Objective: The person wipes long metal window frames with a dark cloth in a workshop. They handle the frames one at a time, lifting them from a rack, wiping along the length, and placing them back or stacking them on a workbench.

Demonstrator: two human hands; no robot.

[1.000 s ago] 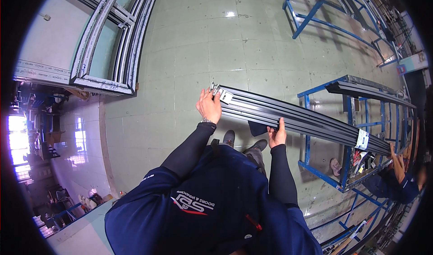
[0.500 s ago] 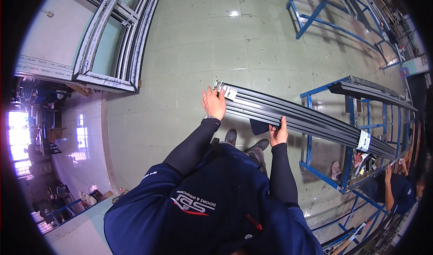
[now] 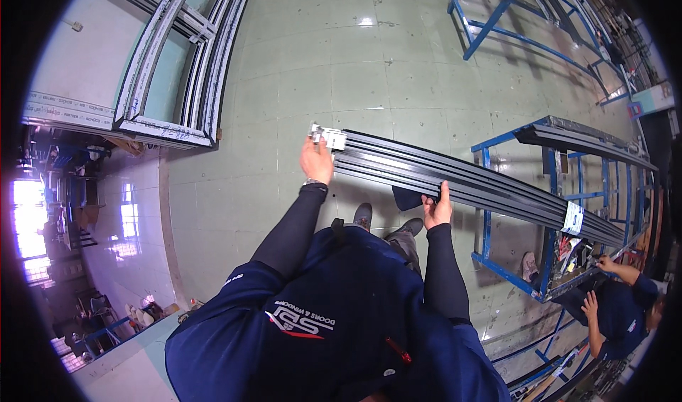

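Note:
A long dark grey aluminium profile (image 3: 455, 174) with lengthwise ridges stretches from in front of me toward the right, its far part over a blue metal stand. At its left end sits a silver-white metal end fitting (image 3: 330, 138), sticking out past the profile. My left hand (image 3: 317, 163) is closed on this fitting from the near side; the fingertips are partly hidden. Around the profile's near edge, my right hand (image 3: 438, 208) grips it with the thumb on top and the fingers below. A white label (image 3: 573, 218) is wrapped around the profile farther right.
The blue metal stand (image 3: 486, 224) carries another dark profile (image 3: 590, 145) and small tools. A co-worker (image 3: 621, 309) is at the right beside it. White-edged window frames (image 3: 129, 82) lean at the upper left. Another blue stand (image 3: 490, 25) is at the upper right.
My left hand has moved left with the metal fitting, which now sticks out farther from the profile's end. My right hand stays put. The co-worker's hands have shifted apart.

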